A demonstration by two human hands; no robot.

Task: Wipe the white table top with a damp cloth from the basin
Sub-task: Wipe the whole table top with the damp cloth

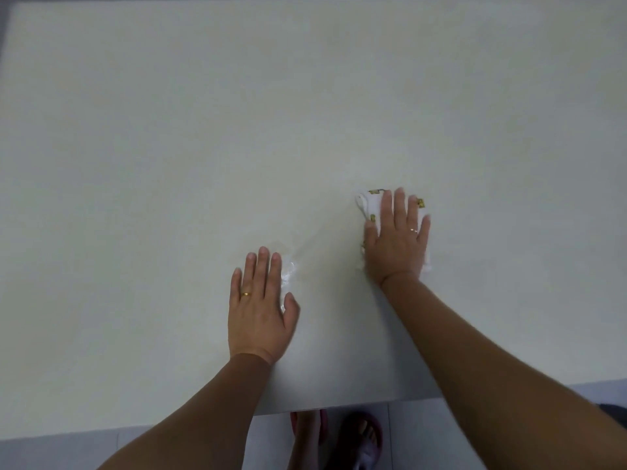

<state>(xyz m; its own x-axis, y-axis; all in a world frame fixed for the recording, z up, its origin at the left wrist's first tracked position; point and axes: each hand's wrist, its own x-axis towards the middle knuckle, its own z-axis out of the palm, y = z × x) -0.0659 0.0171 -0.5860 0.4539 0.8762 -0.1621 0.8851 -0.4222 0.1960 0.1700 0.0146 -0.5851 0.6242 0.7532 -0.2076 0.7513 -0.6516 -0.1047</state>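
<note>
Item 1, desk: white top, plain and matte, filling nearly the whole view; its near edge runs across the bottom and its far left corner shows at the top left. Item 2, two bare forearms reaching up from the lower edge over the desk's near side, the left one toward the middle, the right one slanting in from the lower right. Item 3, floor: pale grey tiles, seen in a strip below the desk's near edge. Item 4, left grip: palm down and flat on the bare desk, fingers straight and close together, thumb out to the side, holding nothing. Item 5, right grip: palm down, fingers straight and slightly spread, pressing flat on the cloth rather than curling round it. Item 6, cloth: white with small yellow printed figures, bunched under the right grip on the desk, right of centre; it shows past the fingertips, beside the forefinger and at the outer side of the palm. Item 7, wet streak: a faint glossy smear on the desk between the two grips, brightest just beside the left forefinger. Item 8, two feet in dark red sandals on the floor, partly under the desk's edge. Item 9, gold rings, one on the left ring finger, one on the right.
</note>
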